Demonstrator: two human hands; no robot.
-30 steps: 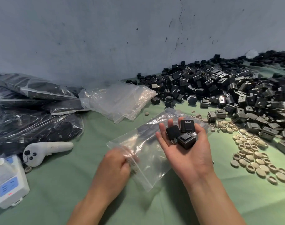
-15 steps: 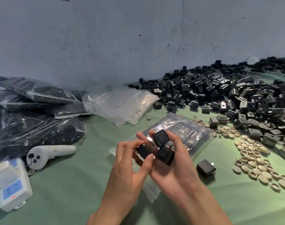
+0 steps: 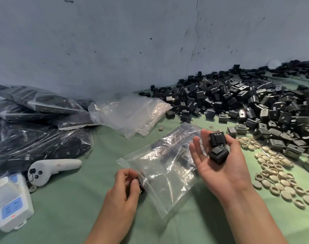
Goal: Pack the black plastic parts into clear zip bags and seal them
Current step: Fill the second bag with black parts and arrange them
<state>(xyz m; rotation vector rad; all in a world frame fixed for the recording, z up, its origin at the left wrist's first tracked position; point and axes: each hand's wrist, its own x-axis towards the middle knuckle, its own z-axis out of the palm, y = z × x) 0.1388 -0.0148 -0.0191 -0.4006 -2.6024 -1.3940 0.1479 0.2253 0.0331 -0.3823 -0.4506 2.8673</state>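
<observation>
The left hand [image 3: 127,187] is reaching in palm-down from the near edge of the green cloth-covered counter [image 3: 62,217]. Its fingers are curling tight and pinching the zip-strip edge of a clear plastic zip bag [image 3: 167,173]. A small dark piece is showing at its fingertips, but I cannot tell whether it is being gripped too. The bag is lying flat mid-counter, crinkled and glossy, with several dark blocks showing through its far end.

The right hand [image 3: 222,164] is hovering palm-up over the bag's right side, fingers nearly straight and spread. It is cradling two black boxy plastic parts [image 3: 218,148], matte with hard corners, near the thumb.

A big heap of loose black plastic parts [image 3: 247,103] is spreading along the far right edge. Flat round tan caps [image 3: 276,171] are lying scattered in front of it. A limp stack of empty clear bags [image 3: 132,113] is sitting toward the far edge. Filled shiny bags of dark parts [image 3: 35,138] are piling up at the left edge, beside a smooth white handheld controller [image 3: 53,166] and a white boxy device with a blue label [image 3: 11,205].
</observation>
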